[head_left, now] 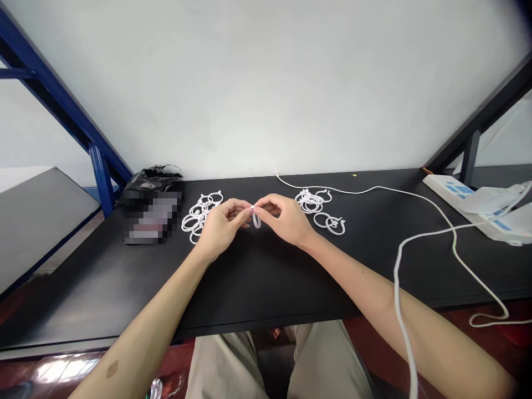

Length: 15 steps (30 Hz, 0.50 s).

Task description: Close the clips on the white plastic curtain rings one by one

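Both hands meet above the middle of the black table point(266, 288), pinching one white plastic ring point(256, 220) between thumbs and fingertips. My left hand point(222, 226) grips the ring from the left, and my right hand point(285, 219) grips it from the right. The ring hangs below the fingertips, seen nearly edge-on; its top is mostly covered by them. Beside my left hand lies a pile of white rings point(193, 219) with small knobs at their ends, partly hidden by that hand. Another group of similar rings point(310, 202) lies to the right of my right hand.
A black plastic bag point(149, 180) and a blurred-out package lie at the back left. A white cable point(399, 266) loops across the right side, over my right forearm. White boxes with blue marks point(453, 191) sit at far right. Blue frame bars point(66, 94) slope on the left.
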Motion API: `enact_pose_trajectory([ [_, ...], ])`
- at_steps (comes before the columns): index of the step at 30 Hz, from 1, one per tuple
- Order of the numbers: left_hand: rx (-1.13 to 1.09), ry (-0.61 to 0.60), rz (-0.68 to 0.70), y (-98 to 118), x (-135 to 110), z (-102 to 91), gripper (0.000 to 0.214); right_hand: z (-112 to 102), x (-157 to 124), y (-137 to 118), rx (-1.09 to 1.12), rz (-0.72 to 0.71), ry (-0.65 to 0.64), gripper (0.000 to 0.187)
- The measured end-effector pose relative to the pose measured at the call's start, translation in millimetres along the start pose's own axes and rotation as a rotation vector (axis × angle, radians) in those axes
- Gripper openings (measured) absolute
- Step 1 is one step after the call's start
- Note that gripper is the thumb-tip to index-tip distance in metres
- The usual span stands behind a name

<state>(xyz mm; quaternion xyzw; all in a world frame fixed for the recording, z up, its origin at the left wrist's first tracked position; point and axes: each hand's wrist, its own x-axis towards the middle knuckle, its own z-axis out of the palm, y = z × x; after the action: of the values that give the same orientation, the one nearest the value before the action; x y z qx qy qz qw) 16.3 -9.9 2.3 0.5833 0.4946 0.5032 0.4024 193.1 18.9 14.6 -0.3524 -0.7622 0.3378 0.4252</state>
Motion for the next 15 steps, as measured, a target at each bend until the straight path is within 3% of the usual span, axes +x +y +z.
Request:
enact_pose_trajectory([
  [15, 0.069, 0.072, 0.066, -0.4, -0.5, -1.4, 0.026, 0.8, 0.8, 1.0, 0.059, 0.014, 0.010, 0.016],
])
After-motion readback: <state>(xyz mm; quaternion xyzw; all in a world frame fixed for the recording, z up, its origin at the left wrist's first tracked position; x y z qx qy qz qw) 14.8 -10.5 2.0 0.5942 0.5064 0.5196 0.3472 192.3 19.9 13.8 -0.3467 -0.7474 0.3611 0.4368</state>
